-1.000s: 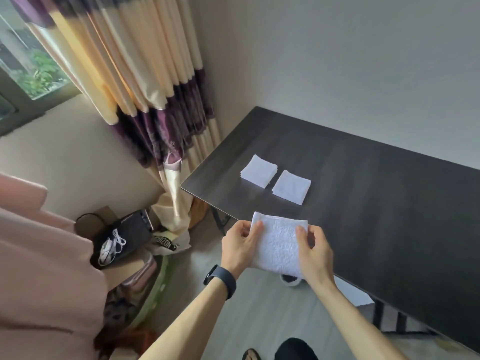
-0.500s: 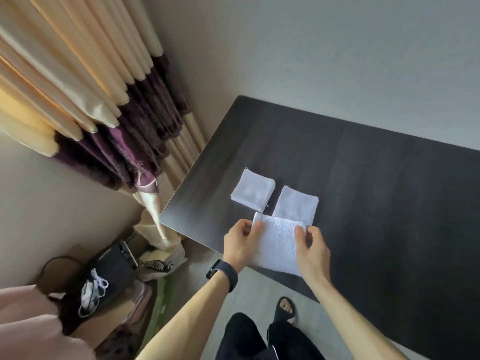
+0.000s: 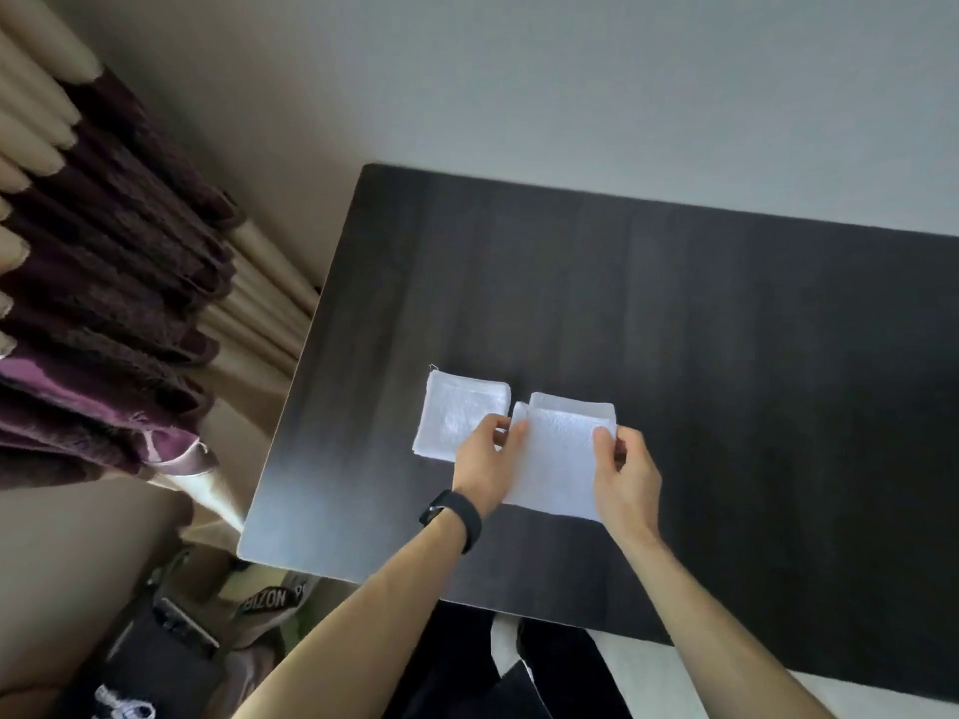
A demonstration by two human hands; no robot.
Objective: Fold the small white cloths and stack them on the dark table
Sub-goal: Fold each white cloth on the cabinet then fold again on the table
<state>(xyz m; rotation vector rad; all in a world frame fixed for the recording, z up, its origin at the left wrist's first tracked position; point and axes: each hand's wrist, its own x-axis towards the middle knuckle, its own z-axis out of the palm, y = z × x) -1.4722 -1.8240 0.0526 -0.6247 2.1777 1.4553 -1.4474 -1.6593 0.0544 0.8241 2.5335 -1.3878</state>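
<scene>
Both hands pinch one folded white cloth (image 3: 558,461) by its far corners, the left hand (image 3: 485,459) at one corner and the right hand (image 3: 625,469) at the other, thumbs on top, low over the dark worktop (image 3: 726,329). Beneath it sits what looks like a second folded cloth (image 3: 571,400), though only a strip of its far edge shows; a third folded cloth (image 3: 459,412) lies just to the left. Terry like this seems light, soft and floppy, not slippery, so I'd judge the corner pinches right: they keep the layers together while it is lowered flat.
</scene>
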